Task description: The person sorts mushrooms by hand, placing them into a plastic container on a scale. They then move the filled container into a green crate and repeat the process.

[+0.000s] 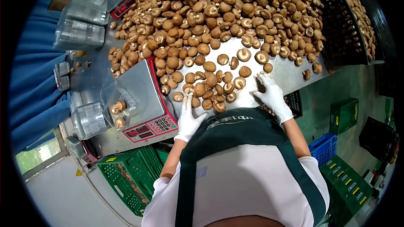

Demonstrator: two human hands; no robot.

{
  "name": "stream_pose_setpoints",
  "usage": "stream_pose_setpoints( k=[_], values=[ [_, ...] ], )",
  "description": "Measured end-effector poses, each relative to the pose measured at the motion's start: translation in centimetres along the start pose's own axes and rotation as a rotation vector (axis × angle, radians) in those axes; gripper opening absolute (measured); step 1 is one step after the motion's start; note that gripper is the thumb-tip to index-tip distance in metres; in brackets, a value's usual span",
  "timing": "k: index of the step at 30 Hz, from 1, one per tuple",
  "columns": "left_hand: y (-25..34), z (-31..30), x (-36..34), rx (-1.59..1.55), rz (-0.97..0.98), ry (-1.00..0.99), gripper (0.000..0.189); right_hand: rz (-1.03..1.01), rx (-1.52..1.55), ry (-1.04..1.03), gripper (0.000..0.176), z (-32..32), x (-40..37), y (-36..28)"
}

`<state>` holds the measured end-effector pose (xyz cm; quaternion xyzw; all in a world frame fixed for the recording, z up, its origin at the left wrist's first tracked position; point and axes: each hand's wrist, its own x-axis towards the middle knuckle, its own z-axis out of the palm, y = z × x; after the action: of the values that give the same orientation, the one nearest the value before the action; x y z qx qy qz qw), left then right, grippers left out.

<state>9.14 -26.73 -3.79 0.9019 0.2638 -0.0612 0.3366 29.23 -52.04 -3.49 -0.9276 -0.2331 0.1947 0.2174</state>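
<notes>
Both my hands wear white gloves. At the near edge of the steel table [248,99], my left hand [190,120] is open, its fingers stretched toward a loose group of brown mushrooms [199,89] and its fingertips at the nearest caps. To the right of that group, my right hand [270,96] rests over the table edge, open, thumb apart from the fingers, with a small mushroom [267,67] just beyond the fingertips. A large heap of mushrooms [227,6] covers the far side. Left of my left hand, a clear plastic box [127,96] with several mushrooms sits on a red-edged scale [147,96].
Stacks of clear boxes [80,33] stand at the left, near a second scale [126,4]. A black crate [341,25] of mushrooms borders the table's far right. Below are green crates [126,180], a blue crate [323,148] and more green crates [347,187].
</notes>
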Motion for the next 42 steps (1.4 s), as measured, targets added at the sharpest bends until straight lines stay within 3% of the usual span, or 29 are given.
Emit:
stream_pose_setpoints(
  k=[4, 7, 10, 13, 15, 17, 19, 21, 23, 25, 27, 28, 29, 30, 32, 33, 36, 37, 39, 41, 42],
  values=[
    [0.3, 0.8, 0.0, 0.067, 0.026, 0.027, 0.108, 0.029, -0.155, -0.011, 0.07, -0.4, -0.9, 0.7],
    [0.8, 1.2, 1.2, 0.085, 0.002, 0.005, 0.113, 0.1, -0.211, 0.107, 0.066, 0.5, -0.9, 2.1],
    [1.9, 1.7, 2.4, 0.048, -0.013, 0.017, 0.118, 0.021, -0.13, 0.227, 0.05, 0.8, -0.5, 1.8],
    [2.0, 1.9, 3.5, 0.041, -0.071, 0.0, 0.118, -0.252, 0.007, 0.367, 0.046, 2.3, 1.1, -0.5],
    [1.0, 2.7, 4.0, -0.023, 0.024, 0.112, 0.113, -0.346, 0.143, 0.199, 0.046, 2.2, 2.6, -3.4],
    [-0.3, 3.2, 4.5, -0.035, 0.059, 0.185, 0.106, -0.495, 0.104, 0.186, 0.047, 3.5, 4.8, -5.9],
    [-0.6, 2.6, 4.8, -0.091, 0.073, 0.282, 0.096, -0.485, -0.024, 0.083, 0.046, 5.1, 6.6, -7.6],
    [-0.2, 1.3, 4.5, -0.057, 0.059, 0.318, 0.072, -0.458, -0.042, 0.04, 0.037, 5.4, 8.2, -8.5],
    [0.0, -0.4, 4.3, -0.013, -0.129, 0.174, 0.057, -0.438, -0.076, -0.049, 0.026, 5.4, 9.6, -8.4],
    [0.2, -1.0, 3.9, -0.075, -0.064, 0.307, 0.043, -0.385, 0.113, 0.076, 0.024, 4.8, 8.9, -7.6],
    [-1.6, -0.3, 4.6, -0.038, 0.127, 0.483, 0.038, -0.352, 0.427, 0.118, 0.028, 3.4, 7.1, -6.2],
    [-1.5, -0.5, 4.6, -0.052, 0.107, 0.447, 0.035, -0.149, 0.593, -0.007, 0.033, 2.1, 6.1, -5.7],
    [-1.2, -0.7, 4.9, -0.084, 0.122, 0.421, 0.037, -0.027, 0.528, -0.046, 0.035, -0.1, 4.9, -5.4],
    [-0.7, -0.8, 5.4, -0.044, 0.15, 0.414, 0.039, -0.088, 0.605, 0.099, 0.035, -0.2, 3.9, -3.9],
    [-0.1, -0.4, 6.4, 0.054, 0.212, 0.365, 0.047, -0.004, 0.401, 0.144, 0.034, -3.3, 2.0, -1.4],
    [0.5, 0.0, 6.9, 0.153, 0.271, 0.36, 0.047, 0.041, 0.347, 0.14, 0.034, -4.5, 1.0, 0.2],
    [1.9, 2.4, 8.6, -0.048, 0.362, 0.298, 0.045, 0.208, -0.093, 0.124, 0.03, -7.6, -2.0, 4.6],
    [2.8, 2.8, 8.9, -0.047, 0.393, 0.264, 0.045, 0.365, -0.161, -0.027, 0.033, -8.5, -2.5, 5.5],
    [4.6, 3.5, 9.4, 0.025, 0.449, 0.274, 0.044, 0.273, -0.226, 0.029, 0.037, -8.1, -3.7, 7.8],
    [4.9, 4.4, 10.5, -0.246, 0.427, 0.21, 0.046, 0.301, -0.189, 0.066, 0.041, -7.6, -3.9, 7.5],
    [4.9, 4.7, 10.8, -0.233, 0.425, 0.22, 0.046, 0.328, -0.064, 0.049, 0.043, -7.1, -3.6, 7.0]
  ],
)
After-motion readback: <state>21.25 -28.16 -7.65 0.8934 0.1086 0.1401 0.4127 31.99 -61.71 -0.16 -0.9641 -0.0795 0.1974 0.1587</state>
